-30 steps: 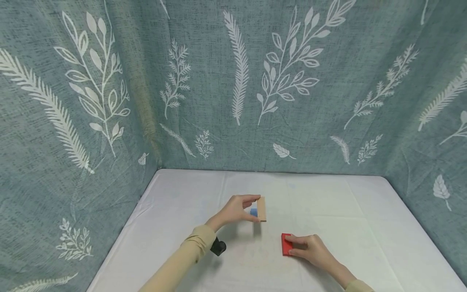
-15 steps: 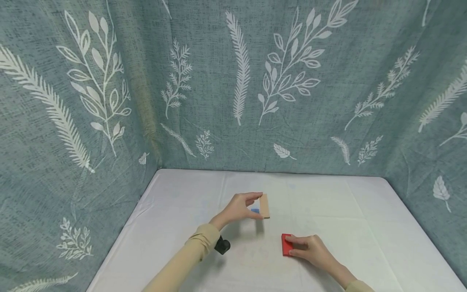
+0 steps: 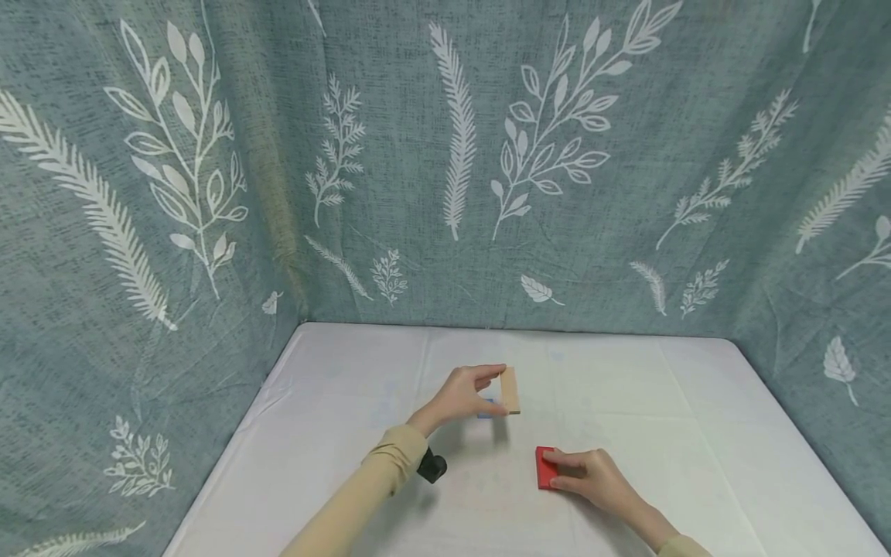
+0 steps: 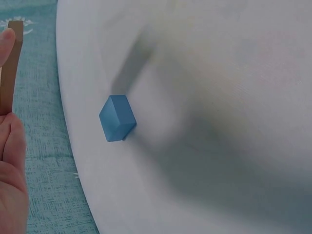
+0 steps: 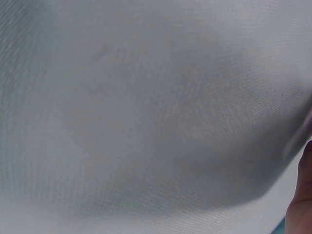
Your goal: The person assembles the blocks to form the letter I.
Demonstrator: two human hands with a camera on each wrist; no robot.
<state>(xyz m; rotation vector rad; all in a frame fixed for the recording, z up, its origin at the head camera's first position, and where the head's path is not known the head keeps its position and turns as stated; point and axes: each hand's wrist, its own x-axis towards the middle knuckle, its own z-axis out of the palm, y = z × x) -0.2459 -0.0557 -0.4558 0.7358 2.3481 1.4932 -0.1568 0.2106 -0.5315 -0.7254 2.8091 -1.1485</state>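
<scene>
My left hand (image 3: 459, 398) pinches a flat wooden block (image 3: 510, 391) between thumb and fingers at its two ends. In the left wrist view the wooden block (image 4: 10, 73) is held up off the table, its shadow falling on the cloth. A blue block (image 4: 117, 119) stands alone on the white cloth below; in the head view my thumb partly covers this blue block (image 3: 483, 414). Nearer to me, my right hand (image 3: 592, 476) grips a red block (image 3: 546, 469) low at the tabletop. The right wrist view catches only an edge of the right hand (image 5: 300, 200).
A white cloth (image 3: 661, 433) covers the table. Blue-green curtains (image 3: 397, 155) with white leaf prints hang close behind it and at both sides. A black wrist camera (image 3: 433, 466) sticks out below the left wrist.
The left hand has shifted a little to the right and away from me, carrying the wooden block off to the right of the blue block. The right hand and red block stay in place.
</scene>
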